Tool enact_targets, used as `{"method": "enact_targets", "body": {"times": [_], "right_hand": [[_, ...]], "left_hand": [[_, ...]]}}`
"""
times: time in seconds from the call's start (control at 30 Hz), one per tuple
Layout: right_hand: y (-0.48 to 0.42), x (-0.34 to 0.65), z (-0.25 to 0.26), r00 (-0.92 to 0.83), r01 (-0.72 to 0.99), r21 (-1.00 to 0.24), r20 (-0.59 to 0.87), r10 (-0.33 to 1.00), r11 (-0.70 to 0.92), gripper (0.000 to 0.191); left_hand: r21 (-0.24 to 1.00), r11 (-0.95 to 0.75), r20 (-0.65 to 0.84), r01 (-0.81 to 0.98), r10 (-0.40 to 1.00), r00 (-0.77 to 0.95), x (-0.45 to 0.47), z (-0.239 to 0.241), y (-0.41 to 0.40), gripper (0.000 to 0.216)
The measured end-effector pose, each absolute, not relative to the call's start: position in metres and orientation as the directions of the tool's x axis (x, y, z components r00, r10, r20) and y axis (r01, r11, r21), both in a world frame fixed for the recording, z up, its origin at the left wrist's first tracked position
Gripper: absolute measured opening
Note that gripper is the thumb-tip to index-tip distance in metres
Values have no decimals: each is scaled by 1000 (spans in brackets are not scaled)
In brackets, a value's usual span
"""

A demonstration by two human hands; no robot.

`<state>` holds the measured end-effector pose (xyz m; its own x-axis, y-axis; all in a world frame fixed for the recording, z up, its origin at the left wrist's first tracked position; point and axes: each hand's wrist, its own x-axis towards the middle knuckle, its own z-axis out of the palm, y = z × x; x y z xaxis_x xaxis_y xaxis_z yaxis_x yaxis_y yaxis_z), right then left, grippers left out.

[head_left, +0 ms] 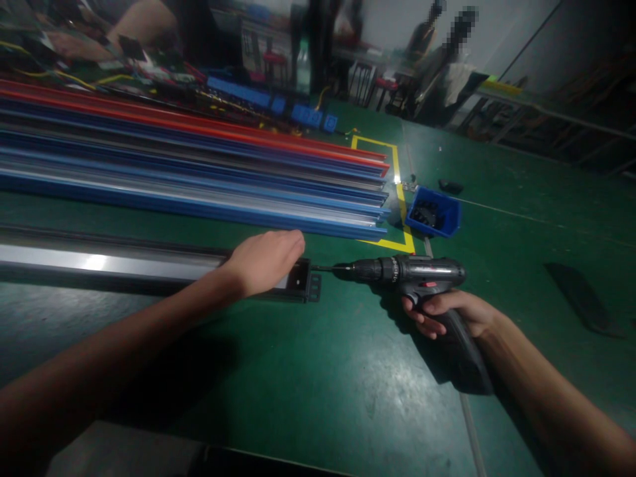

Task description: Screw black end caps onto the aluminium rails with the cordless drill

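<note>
My right hand (pixel 450 313) is wrapped round the grip of a black cordless drill (pixel 412 271) that lies level, its bit pointing left at the black end cap (pixel 307 281) of a long dark metal rail (pixel 109 265). My left hand (pixel 265 260) rests on top of the rail's right end, fingers curled over it, pressing it down on the green table (pixel 322 377).
A stack of long blue, red and grey rails (pixel 199 179) lies behind. A small blue bin (pixel 434 212) of black parts sits by yellow tape (pixel 400 199). A dark flat strip (pixel 581 298) lies at right. Other people stand and sit at the back.
</note>
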<state>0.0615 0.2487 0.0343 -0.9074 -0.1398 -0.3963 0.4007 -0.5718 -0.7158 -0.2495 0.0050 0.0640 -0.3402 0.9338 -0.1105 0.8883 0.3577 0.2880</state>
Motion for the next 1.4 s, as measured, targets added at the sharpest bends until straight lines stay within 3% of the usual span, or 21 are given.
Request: {"method": "enact_targets", "body": {"times": [1.4], "right_hand": [[248, 62, 33, -923, 364, -737, -369, -112, -569, 25]], "left_hand": [[289, 357, -117, 888, 934, -337, -249, 65, 6, 41]]}}
